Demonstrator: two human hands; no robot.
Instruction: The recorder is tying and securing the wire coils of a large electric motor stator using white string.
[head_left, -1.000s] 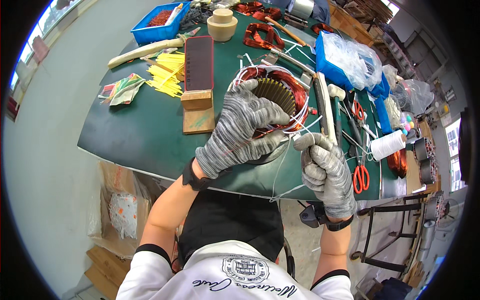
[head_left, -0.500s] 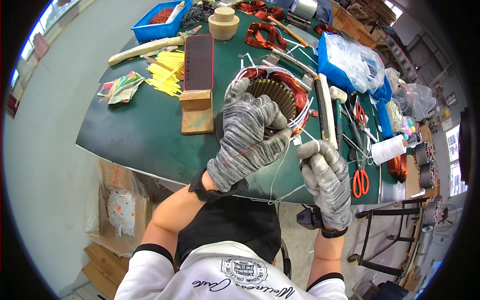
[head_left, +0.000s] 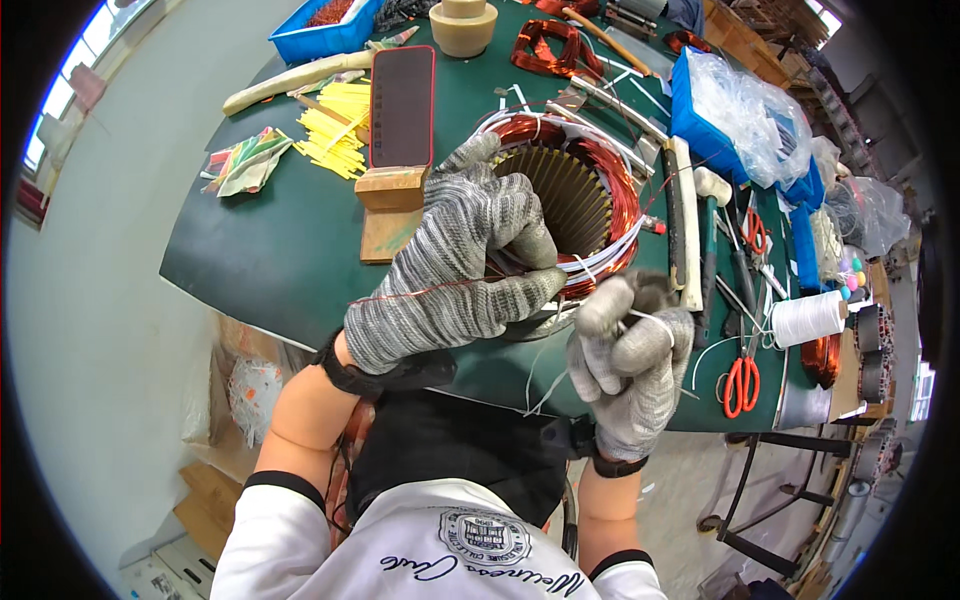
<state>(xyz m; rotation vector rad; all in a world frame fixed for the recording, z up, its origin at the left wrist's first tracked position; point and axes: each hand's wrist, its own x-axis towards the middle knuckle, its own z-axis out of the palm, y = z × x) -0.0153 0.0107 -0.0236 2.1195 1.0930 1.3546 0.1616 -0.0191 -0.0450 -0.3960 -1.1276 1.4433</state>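
A motor stator (head_left: 553,185) with a slotted core and reddish copper windings stands on the green bench before me. My left hand (head_left: 460,255), in a grey knitted glove, grips its near left side, fingers curled over the rim and thumb against the near windings. White cord (head_left: 592,268) is looped around the wire bundle there. Just right of this, my right hand (head_left: 632,350), gloved too, is closed with a strand of the cord pinched in its fingers. Its loose end hangs near the bench edge. A thin copper wire crosses my left glove.
A phone (head_left: 402,105) leans on a wooden stand (head_left: 392,215) at the left, beside yellow strips (head_left: 335,130). To the right lie a white-headed mallet (head_left: 711,190), red-handled scissors (head_left: 742,387) and a spool of white cord (head_left: 808,318). A blue bin (head_left: 695,120) holds plastic bags.
My right hand has turned and drawn lower, with the cord still in its fingers. My left hand has slid slightly left and down on the stator. The whole view has shifted a little.
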